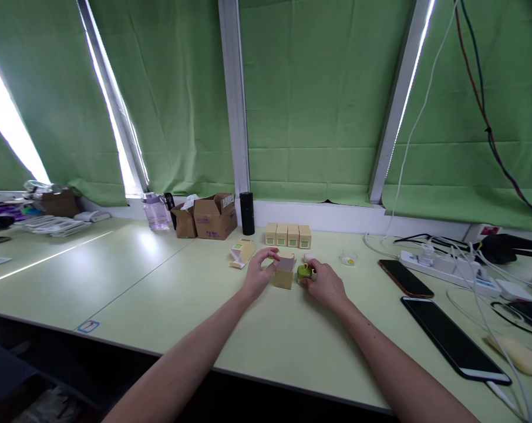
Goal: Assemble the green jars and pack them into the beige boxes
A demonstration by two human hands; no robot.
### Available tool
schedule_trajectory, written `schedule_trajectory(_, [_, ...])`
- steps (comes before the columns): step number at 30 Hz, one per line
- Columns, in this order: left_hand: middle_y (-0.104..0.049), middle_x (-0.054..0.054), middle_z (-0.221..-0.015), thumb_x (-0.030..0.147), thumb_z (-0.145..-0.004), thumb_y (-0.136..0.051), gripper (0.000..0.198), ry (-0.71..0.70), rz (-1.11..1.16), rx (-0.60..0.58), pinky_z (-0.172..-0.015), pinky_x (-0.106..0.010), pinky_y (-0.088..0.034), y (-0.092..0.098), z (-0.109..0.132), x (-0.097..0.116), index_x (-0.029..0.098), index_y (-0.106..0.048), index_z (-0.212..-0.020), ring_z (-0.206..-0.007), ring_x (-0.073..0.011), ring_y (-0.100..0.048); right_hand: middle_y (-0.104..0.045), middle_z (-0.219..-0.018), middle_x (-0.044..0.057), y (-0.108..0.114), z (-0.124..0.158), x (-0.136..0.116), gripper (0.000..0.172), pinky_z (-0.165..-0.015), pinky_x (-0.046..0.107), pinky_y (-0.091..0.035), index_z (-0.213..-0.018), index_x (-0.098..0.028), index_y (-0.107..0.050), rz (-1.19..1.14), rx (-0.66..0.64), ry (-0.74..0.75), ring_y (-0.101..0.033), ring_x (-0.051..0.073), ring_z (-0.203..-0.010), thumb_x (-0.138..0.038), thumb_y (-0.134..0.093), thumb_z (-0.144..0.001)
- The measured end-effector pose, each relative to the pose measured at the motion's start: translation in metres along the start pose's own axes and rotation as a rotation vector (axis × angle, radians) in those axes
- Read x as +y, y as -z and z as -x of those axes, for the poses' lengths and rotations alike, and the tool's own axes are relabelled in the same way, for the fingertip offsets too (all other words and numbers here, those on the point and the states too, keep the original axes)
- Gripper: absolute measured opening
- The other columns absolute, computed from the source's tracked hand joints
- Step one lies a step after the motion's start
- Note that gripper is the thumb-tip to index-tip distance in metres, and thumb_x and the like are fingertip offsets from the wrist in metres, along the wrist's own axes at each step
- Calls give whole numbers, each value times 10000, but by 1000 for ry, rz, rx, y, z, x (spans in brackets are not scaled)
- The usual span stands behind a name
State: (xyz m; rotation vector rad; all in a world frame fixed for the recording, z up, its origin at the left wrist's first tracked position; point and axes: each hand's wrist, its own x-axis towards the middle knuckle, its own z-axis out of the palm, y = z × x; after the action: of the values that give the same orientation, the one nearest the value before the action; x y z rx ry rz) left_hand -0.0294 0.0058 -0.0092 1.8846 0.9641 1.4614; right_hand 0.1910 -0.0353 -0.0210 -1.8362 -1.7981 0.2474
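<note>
My left hand (261,274) is at the left side of a small open cardboard box (284,278), with thumb and fingertips on its edge. The box stands upright on the table. Just to its right, my right hand (325,283) grips a small rounded green object (304,272) with a loop on top; its exact kind cannot be made out. A small pale pink thing (309,257) shows behind the right fingers. An opened, flattened-looking carton (242,254) lies on its side left of my left hand.
Several small closed boxes (288,236) stand in a row behind. A clear little dish (349,258) sits right of them. Two phones (455,338), a power strip (451,270) and cables lie to the right. Larger cartons (215,217), a black cylinder (247,214) and a bottle (155,212) stand at the back.
</note>
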Motion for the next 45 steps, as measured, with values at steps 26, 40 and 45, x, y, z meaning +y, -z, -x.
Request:
schedule_trajectory(26, [-757, -102, -1080, 107, -634, -649, 537, 309, 304, -99, -906, -321, -518, -6, -4, -8, 131, -729, -1165, -1036, -232, -689, -730, -1202, 72, 1, -2, 1, 329, -831, 314, -470, -1177, -230, -663, -107, 15, 67, -667, 250, -1073, -219, -649, -849])
schedule_trajectory(40, [-758, -108, -988, 116, -566, -662, 656, 315, 309, -116, -830, -319, -516, -2, -1, -3, 84, -736, -1217, -962, -249, -705, -719, -1172, 101, -3, -8, 9, 368, -836, 348, -525, -1204, -183, -663, -275, 160, 92, -681, 216, -885, -228, -610, -842])
schedule_trajectory(45, [-757, -105, -973, 117, -567, -668, 638, 321, 317, -178, -770, -295, -500, -3, -1, -6, 103, -754, -1199, -978, -254, -698, -697, -1226, 127, 9, -8, 4, 431, -708, 345, -578, -1237, -182, -644, -664, 363, 115, -678, 225, -899, -417, -640, -875])
